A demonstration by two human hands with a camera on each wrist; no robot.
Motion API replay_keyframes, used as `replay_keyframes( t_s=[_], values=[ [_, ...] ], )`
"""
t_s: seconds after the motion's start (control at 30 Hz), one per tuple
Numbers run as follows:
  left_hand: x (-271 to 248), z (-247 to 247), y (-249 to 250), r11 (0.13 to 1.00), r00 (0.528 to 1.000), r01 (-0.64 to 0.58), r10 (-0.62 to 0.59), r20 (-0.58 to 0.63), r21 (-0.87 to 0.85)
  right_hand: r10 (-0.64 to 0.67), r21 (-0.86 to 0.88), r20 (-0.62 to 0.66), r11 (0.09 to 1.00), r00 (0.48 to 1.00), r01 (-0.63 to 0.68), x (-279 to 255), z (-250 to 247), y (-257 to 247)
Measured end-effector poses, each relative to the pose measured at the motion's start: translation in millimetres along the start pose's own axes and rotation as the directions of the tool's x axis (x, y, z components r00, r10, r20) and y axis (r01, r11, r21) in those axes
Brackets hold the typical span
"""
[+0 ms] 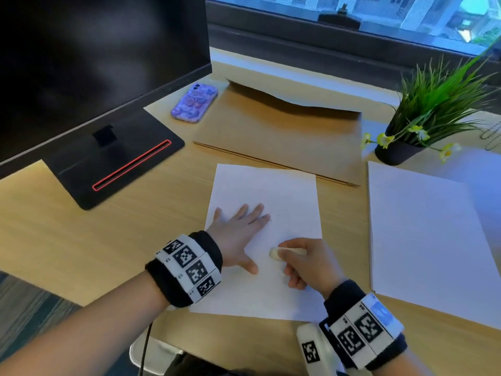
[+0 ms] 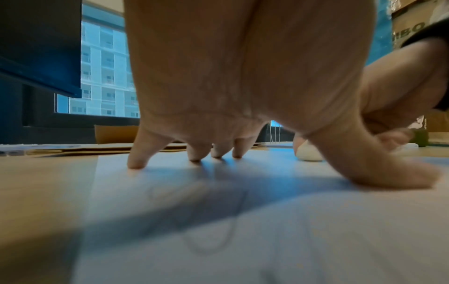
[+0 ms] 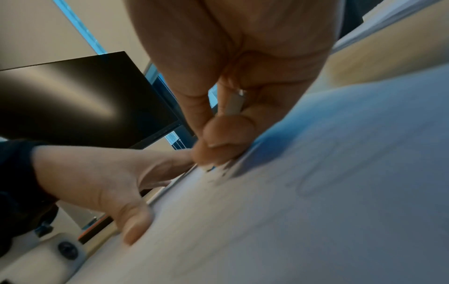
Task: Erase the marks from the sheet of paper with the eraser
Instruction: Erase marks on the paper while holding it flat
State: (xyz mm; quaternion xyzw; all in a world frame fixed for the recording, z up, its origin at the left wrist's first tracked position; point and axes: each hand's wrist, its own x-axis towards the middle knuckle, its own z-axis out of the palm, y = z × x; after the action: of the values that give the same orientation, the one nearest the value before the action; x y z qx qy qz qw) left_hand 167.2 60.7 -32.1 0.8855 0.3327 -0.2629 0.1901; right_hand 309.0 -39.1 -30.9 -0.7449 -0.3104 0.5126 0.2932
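Little here can be read. In my left wrist view, the cardboard box point(image 2: 413, 28) at the upper right carries dark printed letters of which I make out only "IBO", the start cut off by the frame edge. The white band on my left wrist point(image 1: 189, 270) bears black-and-white square code markers with tiny characters beside them, too small for me to read. The band on my right wrist point(image 1: 363, 329) carries the same kind of markers, with small labels that look like "R5" and "R4", though I cannot be sure.
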Motion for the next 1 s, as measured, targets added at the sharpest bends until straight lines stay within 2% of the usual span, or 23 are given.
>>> replay_keyframes(
  t_s=[0.13,0.23,0.3,0.5,0.6,0.67,0.73,0.83,0.87,1.0],
  values=[
    [-2,2,-1,0.999,0.997,-0.007,0.004,0.083,0.033,-0.053,-0.068,-0.039,0.996,0.998,0.051,-1,1,2],
    [0,1,0,1.0,0.996,-0.008,0.006,0.091,0.03,-0.048,-0.253,0.103,0.965,0.994,0.072,-13,3,1],
    [0,1,0,0.999,0.996,-0.01,0.006,0.095,0.036,-0.009,-0.31,0.183,0.948,0.983,0.067,-15,2,-4],
    [1,1,-2,0.999,0.995,-0.011,0.007,0.101,0.04,-0.073,-0.259,0.122,0.96,0.99,0.102,3,8,-27],
    [1,0,-3,0.999,0.994,-0.013,0.008,0.106,0.045,0.013,-0.359,0.272,0.929,0.962,0.089,-8,4,-16],
    [1,0,-3,0.999,0.994,-0.014,0.009,0.111,0.049,0.067,-0.395,0.323,0.916,0.944,0.07,-12,2,-15],
    [2,0,-3,0.998,0.994,-0.013,0.007,0.112,0.054,0.035,-0.361,0.277,0.93,0.96,0.07,-5,4,-21],
    [2,0,-3,0.999,0.995,-0.01,0.005,0.104,0.049,-0.029,-0.213,0.148,0.975,0.988,0.061,3,11,-26],
    [1,0,-3,0.999,0.995,-0.01,0.005,0.101,0.049,-0.034,-0.2,0.147,0.978,0.989,0.063,0,12,-24],
    [1,1,-3,0.997,0.995,-0.019,0.012,0.1,0.069,0.041,-0.327,0.295,0.943,0.955,0.06,-19,10,-11]
  ],
)
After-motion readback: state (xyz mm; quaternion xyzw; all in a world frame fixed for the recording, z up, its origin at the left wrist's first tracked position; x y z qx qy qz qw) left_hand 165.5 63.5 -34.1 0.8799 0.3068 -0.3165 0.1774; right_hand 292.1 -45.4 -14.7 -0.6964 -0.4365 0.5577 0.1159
